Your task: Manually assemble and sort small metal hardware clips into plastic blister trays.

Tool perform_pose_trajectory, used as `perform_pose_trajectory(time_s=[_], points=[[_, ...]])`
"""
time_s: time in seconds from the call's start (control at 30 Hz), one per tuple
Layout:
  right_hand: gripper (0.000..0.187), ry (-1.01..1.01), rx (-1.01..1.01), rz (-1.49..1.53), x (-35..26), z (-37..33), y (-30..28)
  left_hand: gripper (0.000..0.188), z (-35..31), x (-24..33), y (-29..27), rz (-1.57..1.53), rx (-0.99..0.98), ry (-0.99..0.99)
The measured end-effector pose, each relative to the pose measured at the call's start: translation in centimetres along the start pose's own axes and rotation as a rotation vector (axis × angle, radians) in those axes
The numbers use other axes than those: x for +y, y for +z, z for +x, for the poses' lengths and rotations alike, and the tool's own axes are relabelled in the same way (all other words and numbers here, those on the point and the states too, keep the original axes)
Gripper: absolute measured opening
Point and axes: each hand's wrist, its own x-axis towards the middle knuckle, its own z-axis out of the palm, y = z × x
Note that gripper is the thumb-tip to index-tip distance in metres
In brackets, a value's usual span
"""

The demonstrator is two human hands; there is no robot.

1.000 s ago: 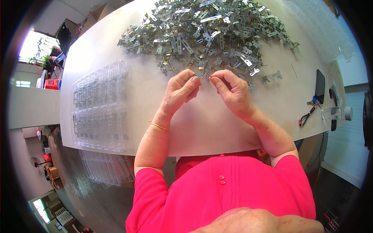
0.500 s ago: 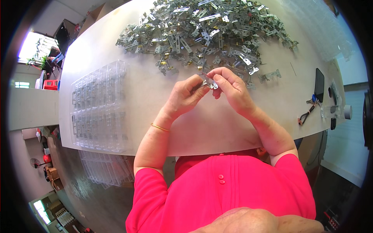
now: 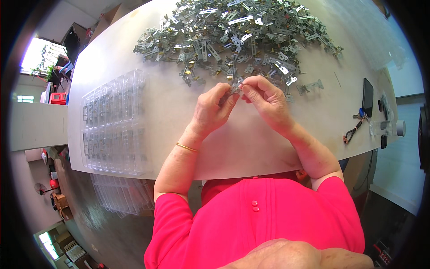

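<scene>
Over the middle of the table, my left hand (image 3: pixel 212 108) is closed, its thumb and fingers gripping a small silvery metal bracket (image 3: pixel 236 87). From the other side my right hand (image 3: pixel 268 102) pinches at the bracket's right edge with thumb and forefinger; its other fingers are curled. Fingertips cover much of the part, so its full shape is hidden. Just beyond both hands spreads a large heap of metal brackets (image 3: pixel 242 38), silvery with some brass-coloured bits. One loose bracket (image 3: pixel 310 86) lies apart, to the right of my right hand.
Clear plastic trays (image 3: pixel 114 121) holding metal parts lie at the left of the white table (image 3: pixel 179 157). On the right are a phone (image 3: pixel 367 97), keys on a dark strap (image 3: pixel 355 130) and a clear bottle (image 3: pixel 383 129). More clear trays (image 3: pixel 121 195) sit below the table's left edge.
The bracket has turned between my fingers and moved slightly up, toward the heap. My right hand's fingers have drawn closer together; both forearms stay nearly in place.
</scene>
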Motion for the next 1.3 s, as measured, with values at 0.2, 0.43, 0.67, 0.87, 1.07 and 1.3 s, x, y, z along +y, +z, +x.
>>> perform_pose_trajectory(time_s=[0.2, 0.43, 0.67, 0.87, 1.07, 1.3], points=[[0.008, -0.026, 0.066, -0.034, -0.1, 0.1, -0.4, 0.018, 0.1, 0.3, -0.9, -0.087, -0.11, -0.09], [0.008, -0.079, 0.066, 0.01, -0.2, 0.5, -0.6, 0.028, 0.2, -0.1, -1.5, -0.574, -0.273, -0.375], [0.008, -0.21, 0.132, -0.391, -0.7, 0.3, -0.7, 0.024, 0.1, -0.2, -0.7, -0.392, -0.08, -0.312], [0.011, -0.269, 0.111, -0.581, -1.0, 0.1, 0.1, 0.025, -0.1, -0.7, 0.0, -0.248, 0.023, -0.134], [0.009, -0.356, 0.071, -0.659, -0.7, -0.2, 0.1, 0.027, 0.1, 0.0, 0.3, -0.078, 0.071, -0.032], [0.008, -0.373, 0.002, -0.656, -0.3, -0.1, 0.2, 0.027, -0.1, -0.5, 0.4, 0.064, 0.103, 0.094]])
